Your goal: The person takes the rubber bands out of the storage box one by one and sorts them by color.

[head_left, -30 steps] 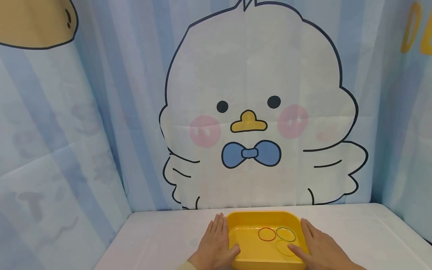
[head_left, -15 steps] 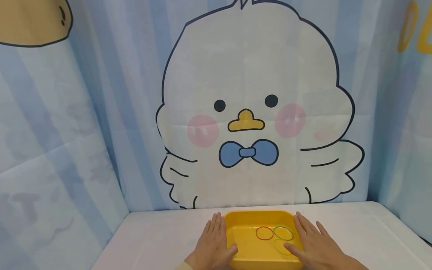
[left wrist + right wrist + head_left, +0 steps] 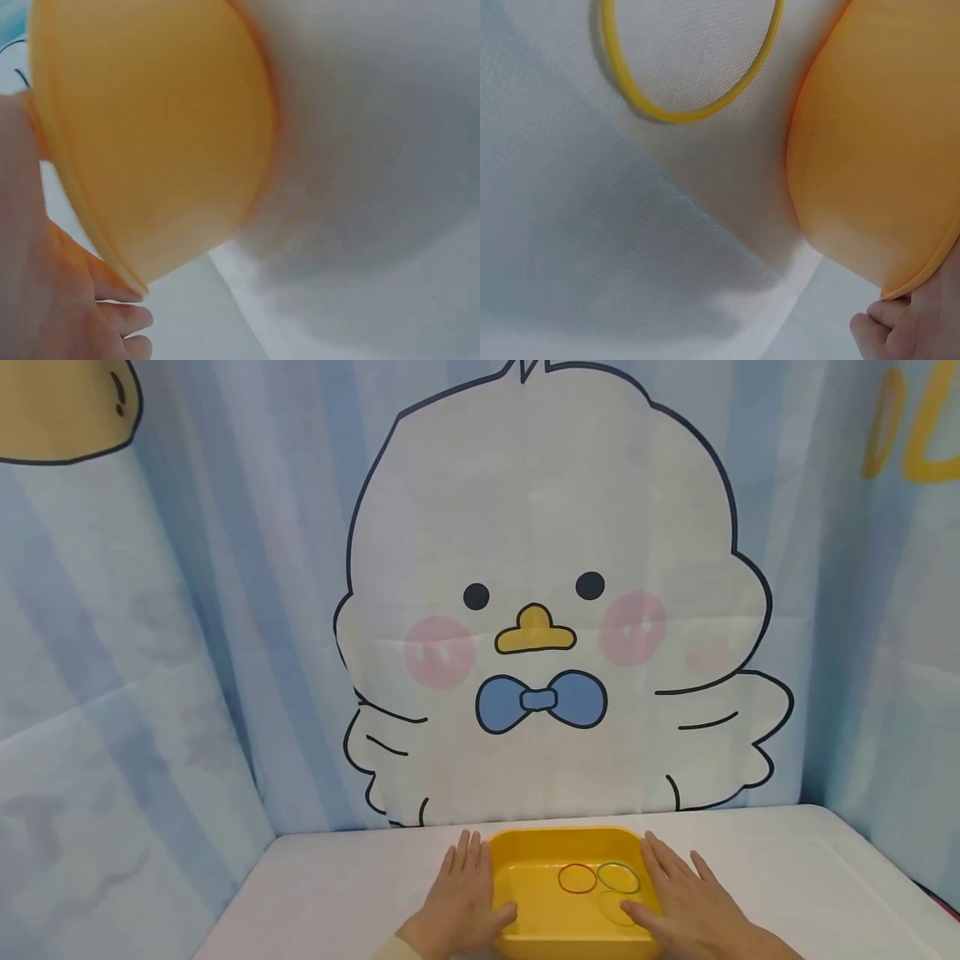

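A shallow yellow plastic tray (image 3: pixel 570 950) stands on the white table. My left hand (image 3: pixel 461 893) lies along its left wall with fingers straight, the thumb reaching over the rim. On the opposite side my right hand (image 3: pixel 693 897) rests against the right wall, fingers extended and thumb over the inside. Three thin rubber bands lie on the tray floor: a red band (image 3: pixel 559 878), a green band (image 3: pixel 639 883) and a yellow band partly covered by the right thumb. The left wrist view shows fingers (image 3: pixel 124 319) at the tray's rim.
Close to the tray, another yellow band (image 3: pixel 676 118) lies on the white cloth in the right wrist view. Behind the table (image 3: pixel 360 877) hangs a blue striped curtain with a white cartoon chick (image 3: pixel 540 527). Fabric walls stand on both sides.
The whole head view has shifted a little, so tray and hands appear further left. My right hand has slid slightly forward along the tray's side, and its fingers have spread. The bands keep their places.
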The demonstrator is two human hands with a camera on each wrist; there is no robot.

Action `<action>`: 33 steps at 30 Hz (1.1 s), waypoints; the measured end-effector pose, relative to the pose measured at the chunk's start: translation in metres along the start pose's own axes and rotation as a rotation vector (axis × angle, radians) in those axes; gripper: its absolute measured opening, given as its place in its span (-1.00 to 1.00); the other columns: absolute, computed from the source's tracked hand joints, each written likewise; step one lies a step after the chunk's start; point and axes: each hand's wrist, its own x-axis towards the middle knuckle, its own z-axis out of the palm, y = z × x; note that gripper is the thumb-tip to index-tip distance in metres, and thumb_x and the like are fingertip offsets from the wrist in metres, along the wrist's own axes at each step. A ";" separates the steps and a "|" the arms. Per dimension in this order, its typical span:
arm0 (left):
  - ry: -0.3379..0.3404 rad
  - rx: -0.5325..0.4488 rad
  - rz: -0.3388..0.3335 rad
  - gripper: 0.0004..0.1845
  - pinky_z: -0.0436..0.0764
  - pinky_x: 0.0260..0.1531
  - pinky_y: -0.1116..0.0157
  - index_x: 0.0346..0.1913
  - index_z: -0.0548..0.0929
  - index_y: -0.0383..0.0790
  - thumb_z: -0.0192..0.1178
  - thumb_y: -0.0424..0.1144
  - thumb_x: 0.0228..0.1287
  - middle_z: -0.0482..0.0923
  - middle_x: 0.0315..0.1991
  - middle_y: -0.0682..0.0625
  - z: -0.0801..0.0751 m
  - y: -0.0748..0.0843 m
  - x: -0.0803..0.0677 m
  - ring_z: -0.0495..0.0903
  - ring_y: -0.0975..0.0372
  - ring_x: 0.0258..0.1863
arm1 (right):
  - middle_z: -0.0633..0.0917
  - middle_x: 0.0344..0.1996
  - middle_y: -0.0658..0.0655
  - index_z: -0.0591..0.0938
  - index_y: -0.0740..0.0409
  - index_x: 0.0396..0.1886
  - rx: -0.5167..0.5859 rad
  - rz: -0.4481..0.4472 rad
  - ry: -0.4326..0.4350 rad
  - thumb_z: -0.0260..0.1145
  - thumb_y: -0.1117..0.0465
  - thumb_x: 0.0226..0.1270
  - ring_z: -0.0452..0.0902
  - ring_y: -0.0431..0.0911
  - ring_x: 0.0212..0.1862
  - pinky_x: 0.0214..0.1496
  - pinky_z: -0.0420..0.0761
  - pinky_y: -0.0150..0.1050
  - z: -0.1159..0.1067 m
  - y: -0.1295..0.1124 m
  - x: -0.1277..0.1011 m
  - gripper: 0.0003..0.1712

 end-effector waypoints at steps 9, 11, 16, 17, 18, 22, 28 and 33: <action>0.158 -0.035 0.084 -0.37 0.22 0.47 -0.05 0.32 0.40 -0.34 0.14 -0.03 0.30 0.21 0.49 -0.22 -0.016 0.016 0.009 0.21 -0.04 0.49 | 0.11 0.54 0.39 0.12 0.41 0.51 0.005 0.019 -0.022 0.10 -0.46 0.26 0.12 0.33 0.48 0.44 -0.20 0.49 0.000 -0.003 0.000 0.19; 0.178 -0.083 0.100 -0.45 0.37 0.40 0.00 0.26 0.44 -0.32 0.16 -0.08 0.30 0.34 0.38 -0.19 -0.020 0.020 0.012 0.38 0.02 0.35 | 0.11 0.54 0.37 0.12 0.39 0.51 0.002 0.022 -0.021 0.11 -0.46 0.25 0.12 0.32 0.48 0.45 -0.20 0.48 0.000 -0.004 0.000 0.19; 0.144 -0.358 0.063 -0.57 0.58 0.17 0.03 0.20 0.50 -0.31 0.17 -0.21 0.32 0.53 0.13 -0.14 -0.028 0.028 0.023 0.56 0.11 0.05 | 0.12 0.55 0.34 0.14 0.37 0.52 0.000 0.015 -0.014 0.11 -0.45 0.26 0.11 0.30 0.50 0.46 -0.19 0.47 0.000 -0.006 0.000 0.17; 0.131 -0.420 0.054 -0.61 0.60 0.14 0.02 0.17 0.52 -0.32 0.16 -0.24 0.33 0.56 0.09 -0.13 -0.029 0.030 0.025 0.57 0.11 0.02 | 0.12 0.55 0.33 0.14 0.37 0.52 -0.002 0.015 -0.013 0.11 -0.45 0.26 0.11 0.30 0.50 0.46 -0.18 0.47 0.000 -0.006 0.000 0.17; 0.122 -0.468 0.048 -0.64 0.62 0.10 0.02 0.14 0.54 -0.33 0.15 -0.26 0.34 0.59 0.05 -0.13 -0.029 0.031 0.027 0.59 0.12 -0.03 | 0.12 0.55 0.33 0.15 0.37 0.51 -0.005 0.013 -0.011 0.11 -0.45 0.26 0.12 0.30 0.50 0.46 -0.18 0.47 0.000 -0.006 0.000 0.16; 0.064 -0.678 -0.004 -0.78 0.72 -0.16 0.13 -0.03 0.61 -0.40 0.13 -0.34 0.37 0.65 -0.20 -0.12 -0.027 0.037 0.037 0.63 0.16 -0.29 | 0.13 0.55 0.33 0.15 0.36 0.51 -0.006 0.014 -0.007 0.12 -0.44 0.25 0.12 0.29 0.49 0.46 -0.17 0.47 0.000 -0.005 0.000 0.16; -0.035 -0.957 -0.147 -0.79 0.75 -0.34 0.28 -0.11 0.64 -0.47 0.13 -0.34 0.41 0.67 -0.31 -0.16 -0.020 0.044 0.047 0.74 0.18 -0.43 | 0.13 0.55 0.33 0.17 0.36 0.51 0.002 0.014 -0.009 0.12 -0.45 0.25 0.13 0.29 0.49 0.46 -0.17 0.47 0.001 -0.002 0.000 0.15; -0.056 -1.035 -0.188 -0.79 0.75 -0.35 0.25 -0.13 0.64 -0.56 0.15 -0.40 0.37 0.69 -0.37 -0.22 -0.016 0.053 0.050 0.77 0.10 -0.43 | 0.14 0.54 0.33 0.18 0.36 0.50 0.000 0.013 -0.005 0.12 -0.43 0.26 0.14 0.29 0.48 0.46 -0.16 0.47 0.000 -0.001 -0.001 0.14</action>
